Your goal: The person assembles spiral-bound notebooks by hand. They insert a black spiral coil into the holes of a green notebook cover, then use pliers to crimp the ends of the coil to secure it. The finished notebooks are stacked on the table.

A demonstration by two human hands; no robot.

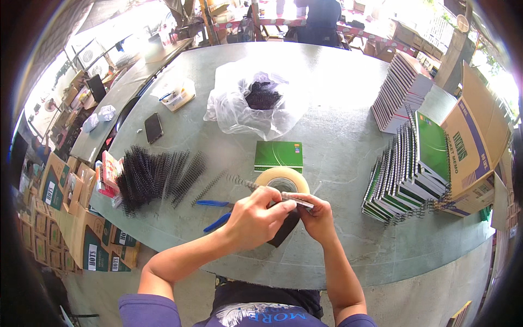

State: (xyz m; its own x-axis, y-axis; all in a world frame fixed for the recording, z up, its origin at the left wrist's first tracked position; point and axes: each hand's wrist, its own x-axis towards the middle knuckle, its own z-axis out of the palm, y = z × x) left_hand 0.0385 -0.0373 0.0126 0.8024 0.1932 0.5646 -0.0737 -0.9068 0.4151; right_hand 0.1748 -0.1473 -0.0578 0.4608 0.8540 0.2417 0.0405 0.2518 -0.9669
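Note:
My left hand is closed in a pinch on a black spiral binding coil, whose free end sticks out to the upper left. In my right hand is a small notebook, seen nearly edge-on, with the left fingertips at its edge. Just beyond both hands lies a wide roll of tape. Farther off, a green-covered notebook lies flat. Blue-handled pliers rest beside my left wrist. Under the hands is a dark flat piece, partly covered.
Black coils are heaped at left, near a phone and a plastic tub. A clear bag holds more coils. Coil-bound notebooks, another notebook stack and an open carton stand at right. Someone is at the back.

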